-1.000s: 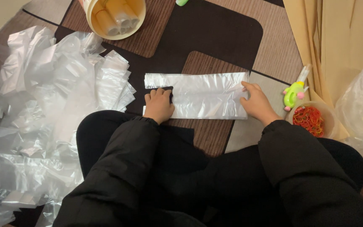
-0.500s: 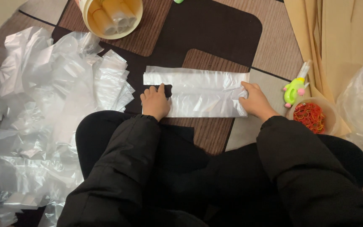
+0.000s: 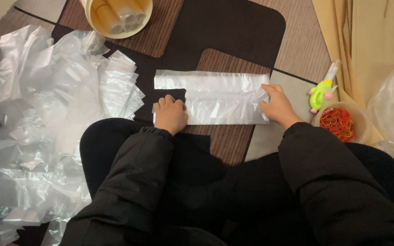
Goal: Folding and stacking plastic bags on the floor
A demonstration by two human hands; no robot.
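A clear plastic bag (image 3: 220, 96) lies flat on the patterned mat, folded into a long rectangle. My left hand (image 3: 170, 114) rests on its near left corner with fingers curled, pinching the plastic edge. At the bag's right end, my right hand (image 3: 277, 103) presses down with fingers gripping the edge. Both black sleeves reach in from below.
A big heap of clear plastic bags (image 3: 37, 127) covers the floor at left. A cream bucket (image 3: 117, 16) with rolls stands at the top. A small bowl of red rubber bands (image 3: 340, 122), a green toy-like tool (image 3: 321, 93) and tan paper sheets (image 3: 361, 41) lie at right.
Both hands stay on the bag's ends. The bag's position and the hands barely shift; the view has drifted slightly.
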